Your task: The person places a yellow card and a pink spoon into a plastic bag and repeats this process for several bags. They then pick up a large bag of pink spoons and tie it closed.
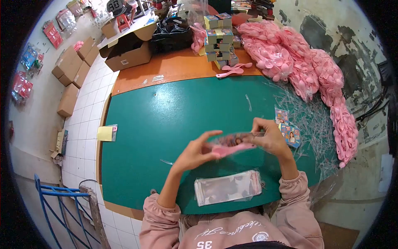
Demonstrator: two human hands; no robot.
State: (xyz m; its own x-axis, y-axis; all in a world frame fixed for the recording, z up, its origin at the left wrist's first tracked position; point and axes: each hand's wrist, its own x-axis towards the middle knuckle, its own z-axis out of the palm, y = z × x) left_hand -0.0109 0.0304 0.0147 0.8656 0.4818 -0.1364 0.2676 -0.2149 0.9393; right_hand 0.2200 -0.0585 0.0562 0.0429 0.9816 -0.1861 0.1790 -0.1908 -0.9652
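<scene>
We hold a pink spoon in its clear sleeve (233,145) above the green table (166,120), our left hand (198,151) pinching one end and our right hand (269,137) clamped on the other. It should go best if we keep the sleeve taut between both grips, so the picture card inside lies flat. The stack of empty sleeves (228,187) lies just below our wrists.

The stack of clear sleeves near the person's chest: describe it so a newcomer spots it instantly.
On the green table top, look at the near edge, just below both raised hands. The stack of clear sleeves lies flat there, a glossy see-through rectangle, unlike the pink spoons heaped far right.
</scene>
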